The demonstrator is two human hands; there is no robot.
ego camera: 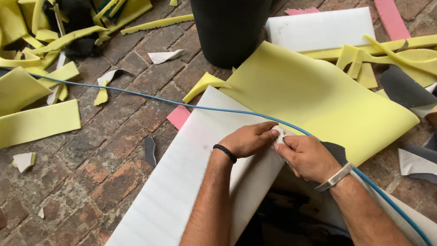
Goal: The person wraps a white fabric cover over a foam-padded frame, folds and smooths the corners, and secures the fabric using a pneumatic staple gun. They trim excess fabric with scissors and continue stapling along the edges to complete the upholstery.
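Brick floor point(114, 136) littered with yellow foam offcuts point(38, 123). We've got the white foam sheet point(191, 173) laid out flat, overlapping the big yellow foam sheet point(314, 95). Our left hand point(248, 140) presses down on the white sheet's edge, probably to steady it; our right hand point(307, 157) meets it, fingers of both pinched narrow on a small white piece point(278, 135) between them. Blue cable point(136, 94) runs across, passing behind our hands.

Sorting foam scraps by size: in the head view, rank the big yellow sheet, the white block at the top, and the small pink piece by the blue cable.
1. Big yellow sheet
2. White block
3. Pink piece
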